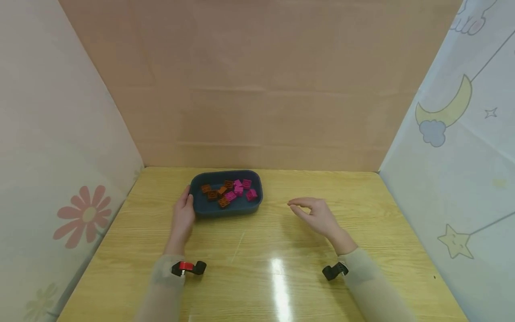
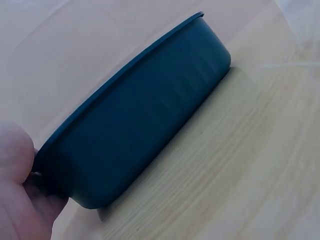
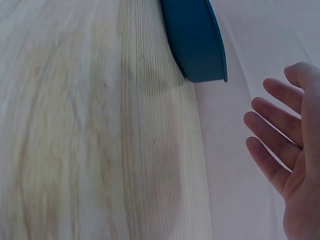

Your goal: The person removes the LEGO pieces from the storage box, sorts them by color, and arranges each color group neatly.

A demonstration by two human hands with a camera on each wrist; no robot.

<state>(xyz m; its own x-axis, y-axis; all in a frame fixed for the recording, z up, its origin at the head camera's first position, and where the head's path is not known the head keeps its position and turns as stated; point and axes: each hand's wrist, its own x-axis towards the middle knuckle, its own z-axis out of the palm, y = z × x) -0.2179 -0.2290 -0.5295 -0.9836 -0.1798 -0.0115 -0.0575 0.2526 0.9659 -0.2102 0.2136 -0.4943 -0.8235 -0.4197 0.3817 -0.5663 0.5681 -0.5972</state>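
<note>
A dark blue oblong plastic tub (image 1: 225, 212) sits toward the back of the table, left of the middle. Inside lie several brown-orange toy bricks (image 1: 212, 195) on the left and several pink toy bricks (image 1: 251, 195) on the right. My left hand (image 1: 184, 214) grips the tub's left end; in the left wrist view its thumb (image 2: 15, 152) is by the rim, while the other fingers are partly hidden behind the tub. To the right of the tub, apart from it, my right hand (image 1: 318, 218) is held above the table with loosely bent, spread fingers and holds nothing.
The wood-grain table (image 1: 249, 277) ends at a brown paper-like back wall (image 1: 261, 112). Pale printed side panels stand left (image 1: 48, 134) and right (image 1: 474, 179). A black strap with a small camera is on each wrist.
</note>
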